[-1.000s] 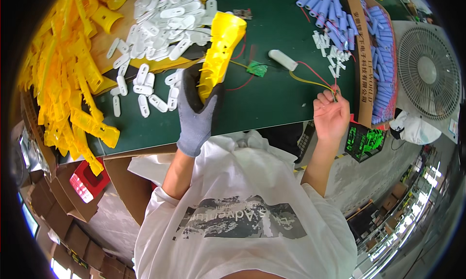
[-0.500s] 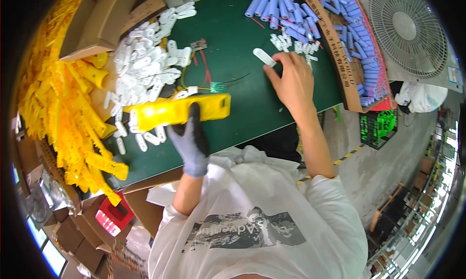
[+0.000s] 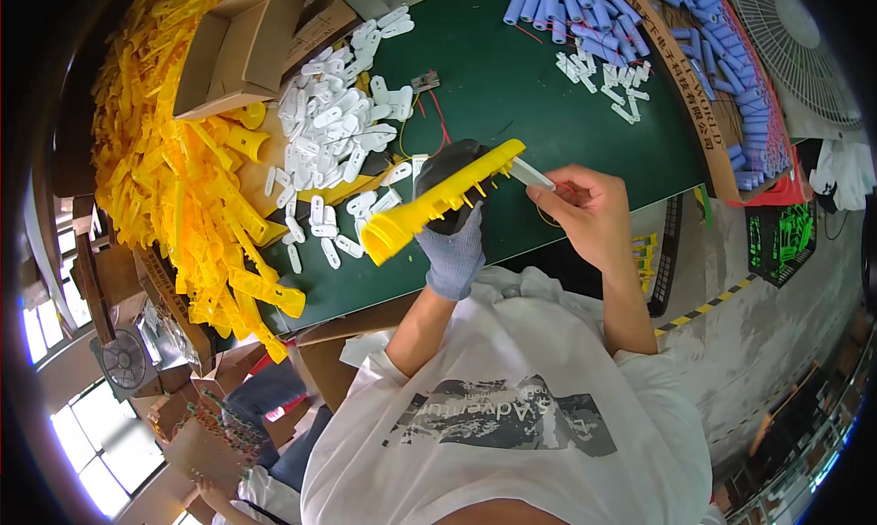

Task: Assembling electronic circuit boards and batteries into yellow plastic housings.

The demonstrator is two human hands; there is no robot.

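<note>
Gripping a yellow shell [image 3: 443, 196] at a slant above the green table [image 3: 512, 78], the gloved left hand [image 3: 454, 251] has it from behind; the bare right hand [image 3: 592, 210] is pinching a white stick [image 3: 532, 173] right by the shell's right end, can't really tell if they touch; white caps [image 3: 333, 119] are piled off left.

Txt — on R carton [image 3: 679, 73], L carton [image 3: 322, 25] & wht tee [image 3: 512, 415].
</note>
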